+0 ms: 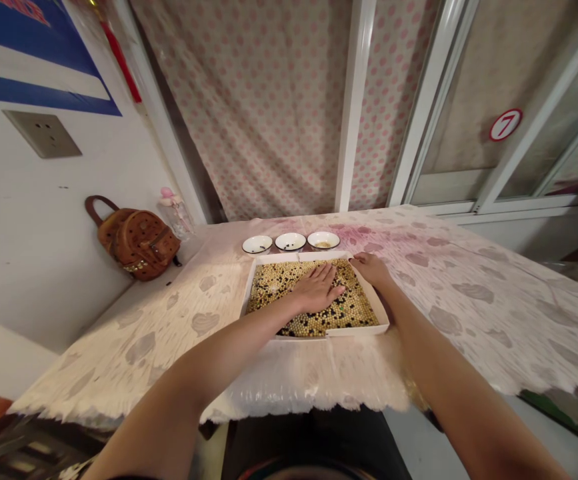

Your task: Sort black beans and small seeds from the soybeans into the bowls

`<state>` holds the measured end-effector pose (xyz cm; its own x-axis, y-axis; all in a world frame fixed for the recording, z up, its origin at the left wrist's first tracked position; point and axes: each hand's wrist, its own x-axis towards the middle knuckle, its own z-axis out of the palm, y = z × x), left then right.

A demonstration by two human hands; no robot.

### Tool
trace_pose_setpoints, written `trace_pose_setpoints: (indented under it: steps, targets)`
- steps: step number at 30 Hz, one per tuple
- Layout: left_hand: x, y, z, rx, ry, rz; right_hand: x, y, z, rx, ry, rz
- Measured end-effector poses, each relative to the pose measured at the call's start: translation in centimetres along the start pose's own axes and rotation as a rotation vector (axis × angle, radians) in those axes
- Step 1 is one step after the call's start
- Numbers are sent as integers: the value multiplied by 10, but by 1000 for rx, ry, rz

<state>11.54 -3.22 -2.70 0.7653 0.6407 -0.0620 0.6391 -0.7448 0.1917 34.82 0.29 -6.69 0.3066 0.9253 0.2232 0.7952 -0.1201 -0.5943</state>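
Note:
A shallow white tray [247, 299] full of mixed yellow and dark beans [275, 281] lies on the table in front of me. My left hand [317, 288] rests flat on the beans in the tray's middle, fingers stretched out. My right hand [371, 268] sits at the tray's far right corner, fingers curled over the rim. Three small white bowls [290, 242] stand in a row just beyond the tray; the right one holds a few yellow beans.
The table [469, 293] wears a pale flower-patterned cloth under clear plastic. A brown leather bag [137, 243] and a small bottle [176, 215] stand at the far left corner by the wall. Curtained windows run behind.

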Motion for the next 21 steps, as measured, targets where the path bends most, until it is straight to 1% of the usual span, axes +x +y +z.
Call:
trace_pose_setpoints:
  steps: [11, 17, 21]
  targets:
    - [-1, 0, 0, -2, -2, 68, -1, 0, 0, 5, -3, -9]
    - [-2, -2, 3, 24, -6, 149, 0, 1, 0, 5, -9, -3]
    - [0, -3, 5, 4, -18, 148, 0, 0, 0, -2, -1, 6]
